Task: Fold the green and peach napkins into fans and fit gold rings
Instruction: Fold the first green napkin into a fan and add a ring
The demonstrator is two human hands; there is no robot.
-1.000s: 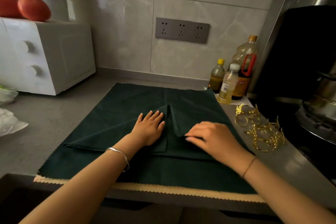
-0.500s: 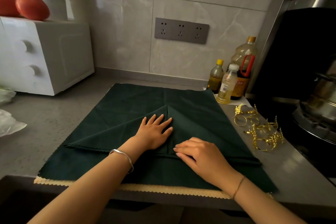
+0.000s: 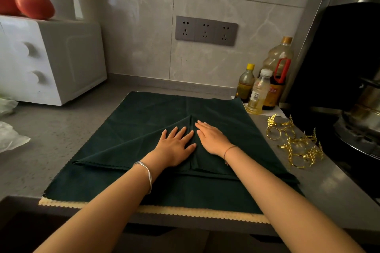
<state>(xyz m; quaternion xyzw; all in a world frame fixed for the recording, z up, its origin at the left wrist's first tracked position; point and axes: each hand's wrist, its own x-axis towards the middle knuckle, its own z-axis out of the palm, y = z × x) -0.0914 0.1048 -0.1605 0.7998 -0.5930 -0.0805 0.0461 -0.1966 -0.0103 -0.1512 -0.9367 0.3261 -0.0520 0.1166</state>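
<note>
The dark green cloth napkin (image 3: 144,129) lies on the grey worktop (image 3: 61,133) over a peach scallop-edged napkin (image 3: 164,209) showing at 6 o'clock. Left hand (image 3: 175,148) and right hand (image 3: 211,139), both flat and straight-fingered, press its folded flaps. Smooth outward from the centre seam so the edges meet squarely. Leafy gold rings (image 3: 287,146) sit at 3 o'clock.

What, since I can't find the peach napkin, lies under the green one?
Only a scalloped strip of the peach napkin shows, along the near edge under the green napkin. The rest is covered, so how far it reaches cannot be seen.
</note>
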